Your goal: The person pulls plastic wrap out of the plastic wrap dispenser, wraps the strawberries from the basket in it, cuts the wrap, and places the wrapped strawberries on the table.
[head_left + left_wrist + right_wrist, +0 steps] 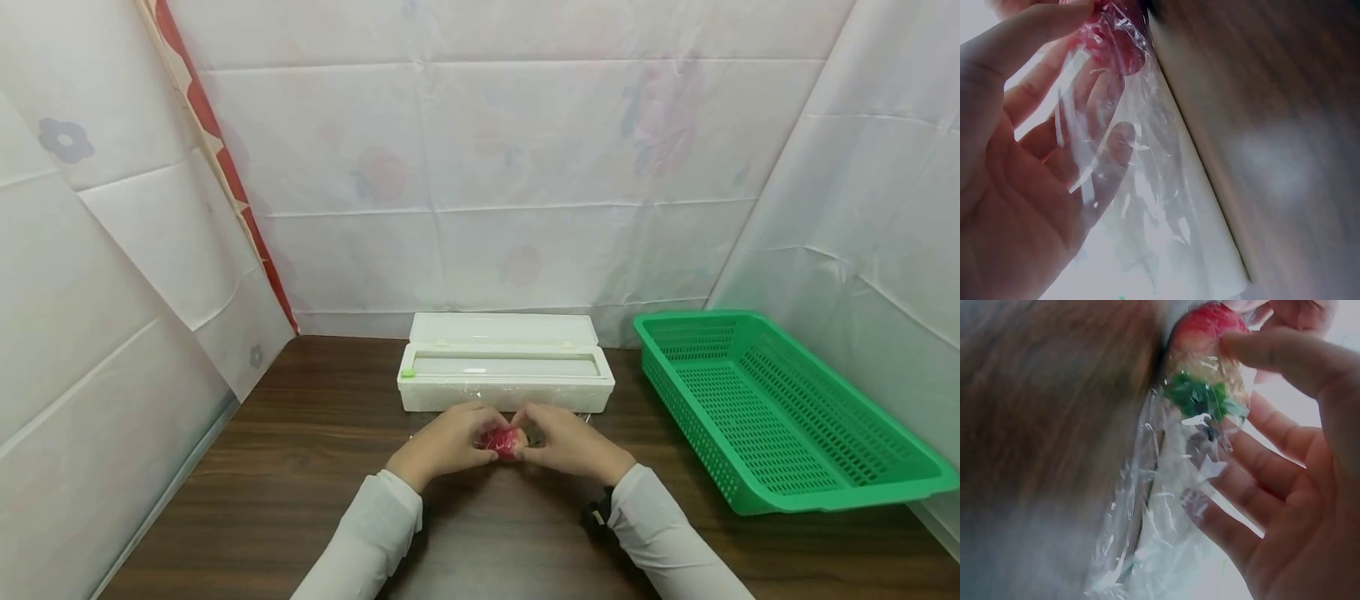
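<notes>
Between both hands is a red strawberry (pixel 504 442) with a pale top and green leaves (pixel 1200 394), wrapped in clear cling film (pixel 1160 181). My left hand (pixel 452 442) pinches its red end between thumb and fingers, and loose film trails over those fingers in the left wrist view. From the other side my right hand (pixel 568 442) holds the leafy end, its thumb pressed on the pale-red flesh. Crumpled film (pixel 1129 544) hangs below the leaves and over the right fingertips. Just behind the hands stands a white cling film dispenser (pixel 510 395), lid raised.
A green slider (pixel 407 373) sits at the dispenser's left end. To the right, a green perforated basket (pixel 765 433) rests on the dark wooden table (pixel 300 450). Pale patterned sheets (pixel 510 150) enclose the back and sides.
</notes>
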